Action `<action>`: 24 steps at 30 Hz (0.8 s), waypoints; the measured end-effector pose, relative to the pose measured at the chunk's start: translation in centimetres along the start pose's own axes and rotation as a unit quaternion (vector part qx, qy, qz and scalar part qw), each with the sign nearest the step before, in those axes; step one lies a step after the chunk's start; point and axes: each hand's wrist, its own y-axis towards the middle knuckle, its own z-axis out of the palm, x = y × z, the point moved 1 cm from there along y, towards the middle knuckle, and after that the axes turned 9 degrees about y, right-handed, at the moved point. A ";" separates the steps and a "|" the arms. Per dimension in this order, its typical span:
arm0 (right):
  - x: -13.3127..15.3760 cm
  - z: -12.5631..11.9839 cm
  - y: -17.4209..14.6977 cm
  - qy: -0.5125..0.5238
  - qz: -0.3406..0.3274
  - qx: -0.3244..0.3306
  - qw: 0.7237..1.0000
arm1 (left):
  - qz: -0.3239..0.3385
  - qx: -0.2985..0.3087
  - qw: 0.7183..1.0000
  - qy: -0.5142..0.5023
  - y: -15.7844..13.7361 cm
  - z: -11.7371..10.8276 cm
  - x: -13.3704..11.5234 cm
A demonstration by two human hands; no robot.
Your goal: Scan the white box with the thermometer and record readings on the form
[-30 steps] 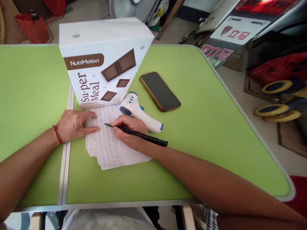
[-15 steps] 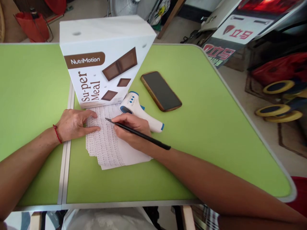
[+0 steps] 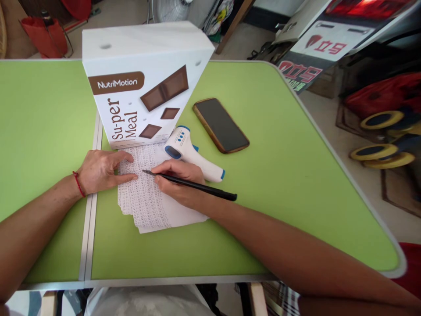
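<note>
1. One black pen (image 3: pixel 213 191) was in use over a few stacked sheets of paper (image 3: pixel 151 213) on the green table (image 3: pixel 296 175), as the head view showed. Writing by hand looked to me like the step in progress: the pen's tip pointed into the closely written rows on the left part of the top sheet. I couldn't tell whether the tip met the paper, and the words were too small to read.

2. Another stroke, I judged, would call for the tip to be set lightly on the line, with a steady grip and sheets that didn't slide.

3. The right hand (image 3: pixel 180 180) pinched the pen near its tip between thumb and finger, the shaft slanting back across the hand and past the wrist. This hand lay over the paper, close by the handle of a white and blue thermometer-like device (image 3: pixel 187 149).

4. The left hand (image 3: pixel 100 171) gripped nothing. Its thumb and forefinger were spread, a clear gap between them, and reached over the paper's left edge, seemingly steadying it; I couldn't make out the other fingers. A red cord (image 3: pixel 79 184) circled that wrist.

5. Just beyond the paper stood a white box (image 3: pixel 131 105), upright; a phone (image 3: pixel 222 125) lay flat to the right, apart from both hands.
</note>
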 end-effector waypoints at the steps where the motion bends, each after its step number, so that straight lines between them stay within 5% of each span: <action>1: 0.0 0.0 0.0 -0.005 -0.004 0.000 1.000 | 0.000 -0.001 1.000 0.001 0.0 0.0 0.0; 13: -0.1 0.0 0.1 -0.086 -0.086 0.035 0.992 | 0.002 -0.003 1.000 -0.004 0.0 0.1 0.1; 24: 0.0 0.2 0.1 -0.077 -0.060 0.020 0.995 | 0.002 -0.004 1.000 -0.006 0.0 0.0 0.0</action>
